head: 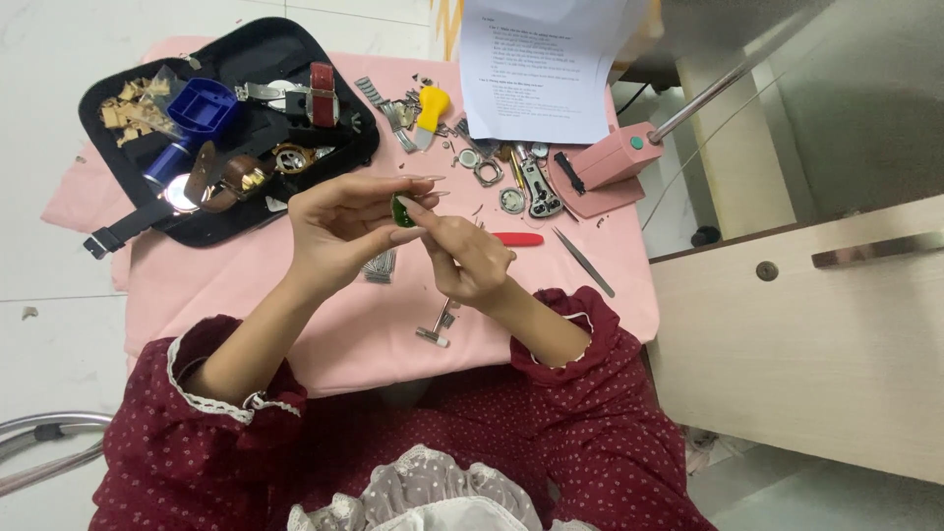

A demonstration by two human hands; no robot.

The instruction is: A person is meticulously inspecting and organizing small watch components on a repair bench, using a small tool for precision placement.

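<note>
— Hands?
— Left hand (339, 228) and right hand (470, 258) meet above the pink cloth (246, 285), both pinching a small green piece (402, 210).
— Surroundings?
— A black tray (295, 39) of watch parts lies at upper left; a red-handled tool (518, 239) and tweezers (582, 261) lie just right of the hands.

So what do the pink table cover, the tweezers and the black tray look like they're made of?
Pink table cover: matte woven cloth, judging by its soft creases. Tweezers: probably steel, thin, grey and slightly shiny. Black tray: likely padded fabric or faux leather, with a dull sheen and soft rounded edges.
</note>
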